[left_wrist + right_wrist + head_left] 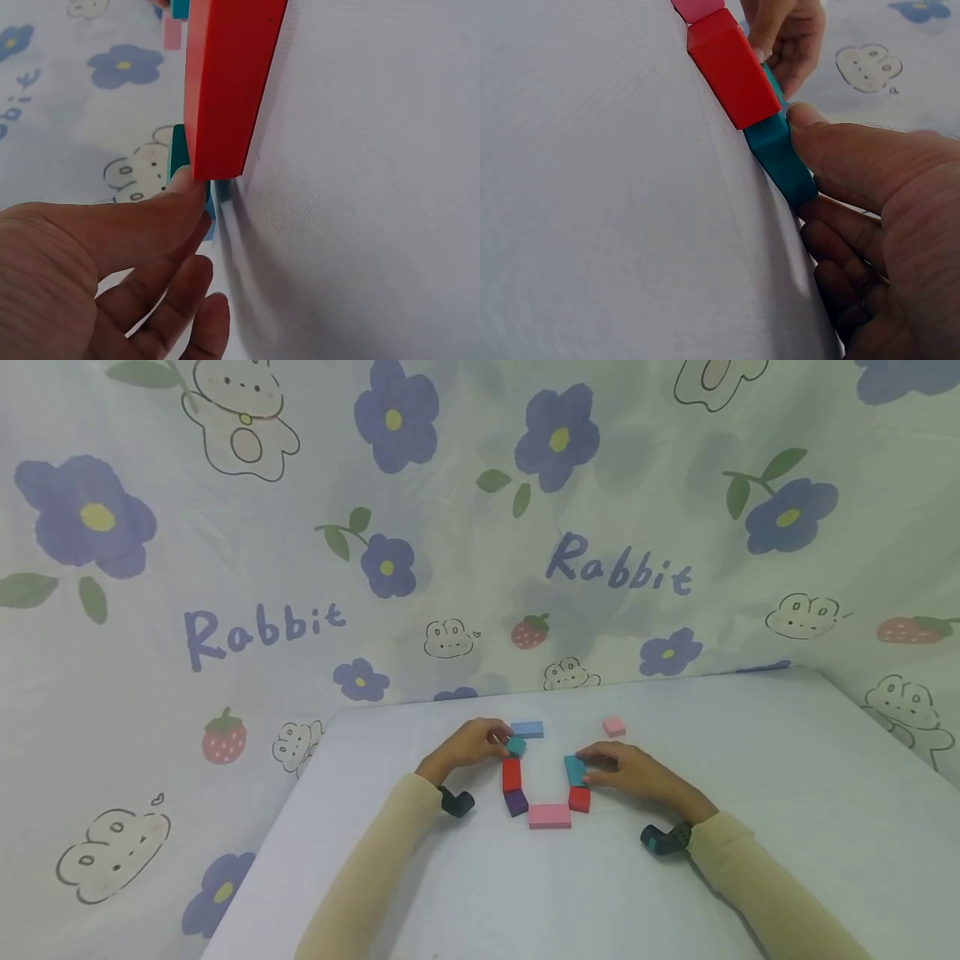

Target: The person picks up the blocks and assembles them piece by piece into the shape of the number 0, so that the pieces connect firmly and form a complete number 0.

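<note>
Several coloured blocks lie on the white tabletop in a U shape. My left hand [477, 741] pinches a small teal block [516, 746] at the far end of the left side, just beyond a long red block [512, 774]. Below that red block sits a purple block [516, 802]. On the opposite side my right hand [626, 768] grips a longer teal block [575, 771] between thumb and fingers. A short red block [579, 799] adjoins its near end. At the bottom of the U lies a pink block [550, 816]. In the left wrist view the thumb partly hides the teal block.
Behind my left hand lies a light blue block [528, 729]. A small pink block [614, 727] stands apart at the back right. A cloth [465, 560] printed with rabbits and flowers hangs behind the white table [555, 902].
</note>
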A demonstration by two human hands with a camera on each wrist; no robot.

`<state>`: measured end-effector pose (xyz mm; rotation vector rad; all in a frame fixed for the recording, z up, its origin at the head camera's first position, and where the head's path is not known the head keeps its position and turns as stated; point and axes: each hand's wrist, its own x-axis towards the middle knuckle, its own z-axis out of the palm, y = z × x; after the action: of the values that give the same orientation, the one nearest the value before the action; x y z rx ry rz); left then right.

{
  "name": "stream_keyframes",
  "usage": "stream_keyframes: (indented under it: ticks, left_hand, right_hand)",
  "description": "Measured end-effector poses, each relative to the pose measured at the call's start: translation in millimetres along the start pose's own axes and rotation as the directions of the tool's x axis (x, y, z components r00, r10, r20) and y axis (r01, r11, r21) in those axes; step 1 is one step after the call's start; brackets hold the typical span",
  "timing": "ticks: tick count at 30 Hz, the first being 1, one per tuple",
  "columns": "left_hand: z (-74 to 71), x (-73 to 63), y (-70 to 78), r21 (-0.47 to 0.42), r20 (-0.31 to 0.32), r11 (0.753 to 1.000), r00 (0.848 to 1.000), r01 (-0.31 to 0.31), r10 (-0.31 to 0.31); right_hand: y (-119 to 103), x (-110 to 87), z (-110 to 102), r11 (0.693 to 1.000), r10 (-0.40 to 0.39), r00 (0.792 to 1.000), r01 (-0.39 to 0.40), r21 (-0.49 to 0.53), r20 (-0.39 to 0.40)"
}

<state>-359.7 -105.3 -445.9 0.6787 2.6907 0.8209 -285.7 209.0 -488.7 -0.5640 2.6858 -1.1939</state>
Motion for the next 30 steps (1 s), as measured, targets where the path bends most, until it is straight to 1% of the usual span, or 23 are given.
stream_keyframes:
  ticks: [6,8,11,15,18,21,30]
  left_hand:
    - [1.0,-3.9,0.7,-0.027,0.061,0.999,0.997,0.047,-0.045]
    - [0.1,-5.6,1.6,-0.034,0.069,0.998,0.996,0.056,-0.053]
    - [-0.3,-5.6,1.5,-0.024,0.062,0.999,0.998,0.034,-0.032]
    - [2.3,-2.9,-1.0,-0.012,0.039,1.000,0.999,0.010,-0.009]
    - [4.4,-1.2,-3.0,-0.023,0.029,1.000,0.999,0.014,-0.013]
    - [5.5,-0.9,-3.6,-0.035,0.025,0.999,1.000,0.016,-0.015]
    - [4.5,-1.6,-2.1,-0.040,0.020,0.999,1.000,0.011,-0.010]
  right_hand:
    - [-1.5,-0.9,0.6,1.000,-0.024,1.000,0.024,-0.001,-0.001]
    - [-1.1,-0.6,0.2,0.999,-0.033,0.999,0.033,-0.007,0.001]
    - [-0.9,0.4,-0.2,1.000,-0.014,1.000,0.014,-0.012,0.001]
    - [-1.0,0.2,-0.5,1.000,-0.009,1.000,0.009,-0.011,-0.004]
    - [-1.0,-0.4,-0.5,1.000,-0.021,1.000,0.021,-0.007,-0.002]
    - [-1.0,-0.9,0.0,1.000,-0.014,1.000,0.014,-0.006,0.000]
    - [-0.4,-1.3,-0.8,0.999,-0.025,1.000,0.025,-0.020,-0.005]
